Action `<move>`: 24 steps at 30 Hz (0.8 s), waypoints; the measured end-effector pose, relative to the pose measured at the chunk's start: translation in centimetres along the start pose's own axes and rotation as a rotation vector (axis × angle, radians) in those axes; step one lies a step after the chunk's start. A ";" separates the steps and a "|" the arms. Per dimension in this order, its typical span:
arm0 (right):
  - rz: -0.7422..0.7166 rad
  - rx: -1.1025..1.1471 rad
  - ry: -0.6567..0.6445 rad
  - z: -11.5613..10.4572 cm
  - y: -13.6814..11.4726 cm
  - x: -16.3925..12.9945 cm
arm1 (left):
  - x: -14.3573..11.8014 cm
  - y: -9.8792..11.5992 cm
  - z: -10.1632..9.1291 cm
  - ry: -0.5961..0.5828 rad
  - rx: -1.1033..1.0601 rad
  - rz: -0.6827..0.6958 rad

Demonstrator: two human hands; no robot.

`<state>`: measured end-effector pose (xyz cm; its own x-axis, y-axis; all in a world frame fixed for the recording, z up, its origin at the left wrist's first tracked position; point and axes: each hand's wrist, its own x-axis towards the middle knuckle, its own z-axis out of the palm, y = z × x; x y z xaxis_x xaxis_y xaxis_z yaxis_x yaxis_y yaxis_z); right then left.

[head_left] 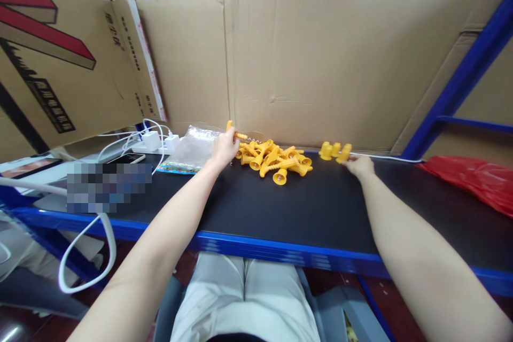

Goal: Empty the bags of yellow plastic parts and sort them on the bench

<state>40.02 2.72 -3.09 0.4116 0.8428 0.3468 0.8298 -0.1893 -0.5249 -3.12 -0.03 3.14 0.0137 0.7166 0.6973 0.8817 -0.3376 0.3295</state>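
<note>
My left hand (225, 148) is closed around a yellow plastic piece with a ridged handle (240, 135), held just above the left edge of a pile. That pile (274, 157) is made up of several yellow plastic handbells with flared mouths, lying in mixed directions; small shiny parts show inside some mouths. Farther right, my right hand (360, 166) pinches a yellow bell-shaped piece (343, 154) that stands on the black tabletop. Beside it stand a few similar yellow bell-shaped pieces (326, 150), wide ends down. My fingers partly hide what each hand holds.
A clear plastic bag (196, 144) lies left of the pile, near white chargers (151, 140) and cables. A phone (126, 158) rests farther left. Red plastic (468, 176) lies at the right. Cardboard (320, 64) walls the back; a blue rail (280, 248) edges the front.
</note>
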 end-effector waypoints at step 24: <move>0.110 -0.264 -0.144 0.2 -1.1 -0.3 | 2.2 -3.9 2.3 0.012 -0.879 -0.533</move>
<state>38.92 2.76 -2.77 0.4626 0.8690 0.1754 0.8601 -0.3920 -0.3266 -5.39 4.28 1.96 -0.2870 0.8997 0.3288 0.1147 -0.3085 0.9443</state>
